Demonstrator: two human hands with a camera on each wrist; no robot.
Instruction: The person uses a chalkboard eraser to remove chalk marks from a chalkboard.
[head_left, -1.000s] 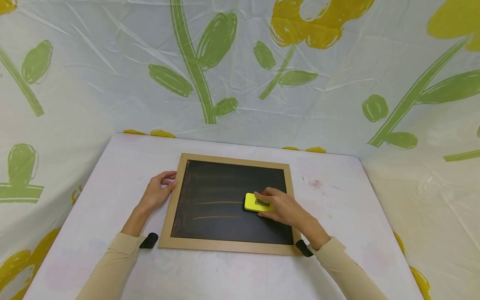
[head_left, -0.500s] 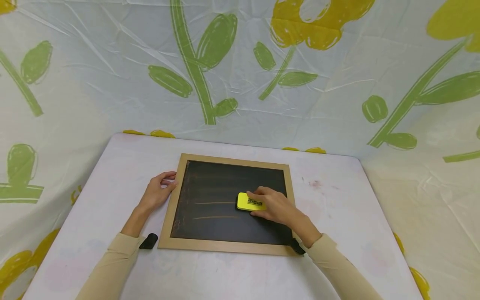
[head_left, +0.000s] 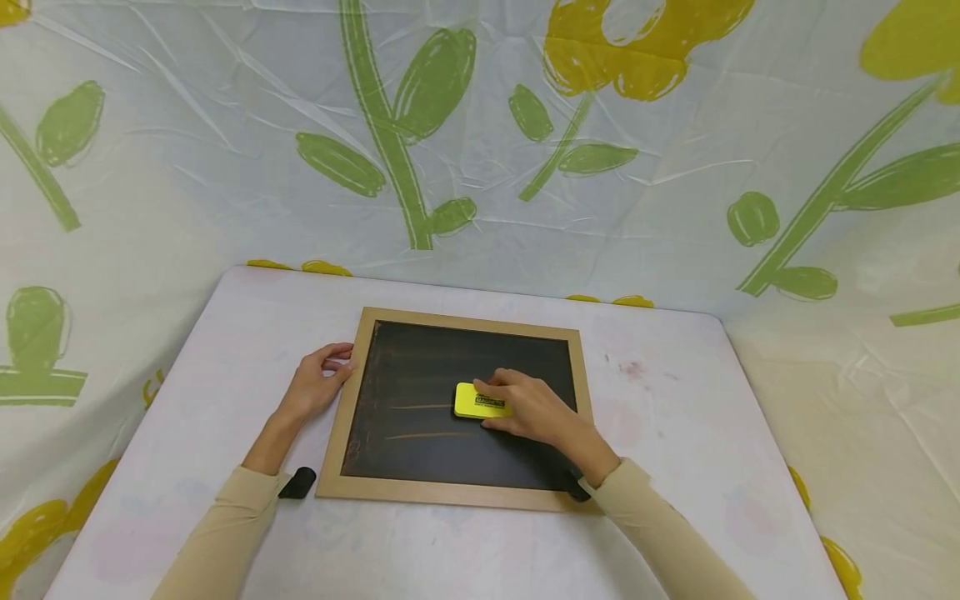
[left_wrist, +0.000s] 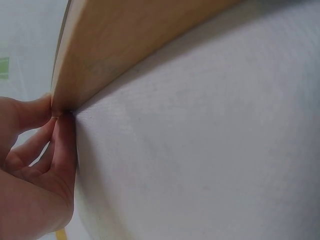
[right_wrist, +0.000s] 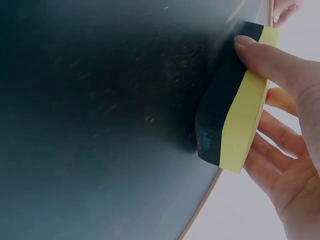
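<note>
A small chalkboard (head_left: 450, 454) in a light wooden frame (left_wrist: 120, 45) lies on the table, with two orange chalk lines (head_left: 422, 436) and faint smears on its dark face. My right hand (head_left: 528, 408) grips a yellow-and-black board eraser (head_left: 472, 402), its black felt side (right_wrist: 220, 100) down on the board over the right ends of the lines. In the right wrist view the thumb lies along one side of the eraser. At the board's left edge my left hand (head_left: 317, 385) holds the frame, thumb at its side and fingertips (left_wrist: 65, 130) at its lower edge.
A white table (head_left: 420, 550) with faint stains carries the board. Cloth walls (head_left: 255, 183) printed with green stems and yellow flowers rise behind it and on both sides. A black piece (head_left: 298, 482) sits at the left wrist.
My right hand has slid the eraser leftward across the board, over the right parts of the chalk lines. The left hand and the chalkboard have stayed put.
</note>
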